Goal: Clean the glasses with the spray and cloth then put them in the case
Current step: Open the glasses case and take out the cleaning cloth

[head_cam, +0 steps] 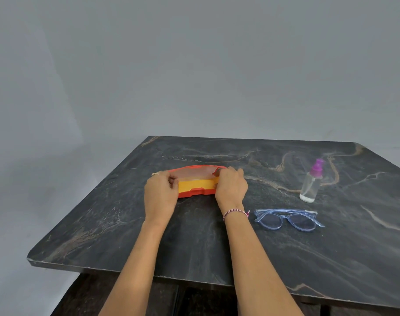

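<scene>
An orange-red glasses case [195, 192] lies open in the middle of the dark marble table [217, 247], its lid tilted up at the back and a yellow lining showing inside. My left hand [160, 192] grips the case's left end. My right hand [231, 187] grips its right end, fingers on the lid edge. Pale blue translucent glasses [287, 218] lie unfolded on the table to the right of my right wrist. A clear spray bottle [311, 182] with a purple nozzle stands upright behind the glasses. I cannot tell whether a pale cloth lies inside the case.
The table's front edge [148, 273] runs close to my forearms, and its left corner [31, 258] drops off to the floor. A plain grey wall stands behind the table.
</scene>
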Demonstrator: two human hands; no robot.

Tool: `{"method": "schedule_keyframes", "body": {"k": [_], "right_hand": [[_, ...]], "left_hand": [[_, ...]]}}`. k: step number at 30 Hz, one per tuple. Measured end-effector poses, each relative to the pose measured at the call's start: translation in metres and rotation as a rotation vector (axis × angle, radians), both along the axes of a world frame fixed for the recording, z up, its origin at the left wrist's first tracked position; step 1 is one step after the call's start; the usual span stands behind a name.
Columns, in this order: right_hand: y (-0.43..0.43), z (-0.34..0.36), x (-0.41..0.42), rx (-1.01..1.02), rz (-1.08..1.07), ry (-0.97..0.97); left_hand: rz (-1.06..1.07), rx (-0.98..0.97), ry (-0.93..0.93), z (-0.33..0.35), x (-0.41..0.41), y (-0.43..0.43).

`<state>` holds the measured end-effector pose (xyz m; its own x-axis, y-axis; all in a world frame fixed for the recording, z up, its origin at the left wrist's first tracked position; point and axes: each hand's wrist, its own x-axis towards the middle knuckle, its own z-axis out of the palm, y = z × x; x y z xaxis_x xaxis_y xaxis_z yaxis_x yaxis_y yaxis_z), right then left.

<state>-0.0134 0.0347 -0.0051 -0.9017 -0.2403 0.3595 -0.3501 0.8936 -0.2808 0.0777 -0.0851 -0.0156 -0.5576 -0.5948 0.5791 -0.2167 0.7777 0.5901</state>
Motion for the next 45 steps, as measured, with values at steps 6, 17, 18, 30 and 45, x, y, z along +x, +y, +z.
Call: {"method": "schedule_keyframes", "body": {"k": [6,17,18,30,45], "right_hand": [[-0.001,0.001,-0.001,0.021,0.005,-0.026],[-0.002,0.001,-0.004,0.094,0.019,-0.064],[-0.002,0.001,-0.005,0.096,0.015,-0.066],[-0.004,0.0,-0.008,0.087,0.005,-0.049],[-0.003,-0.001,-0.011,0.086,0.022,-0.068]], "left_hand": [[0.036,-0.313,-0.448,0.003,-0.012,0.002],[0.078,-0.353,-0.642,0.007,-0.021,-0.008],[0.083,-0.358,-0.653,0.007,-0.021,-0.008],[0.115,-0.35,-0.581,0.004,-0.025,-0.009],[0.048,-0.342,-0.464,-0.006,-0.028,-0.022]]}}
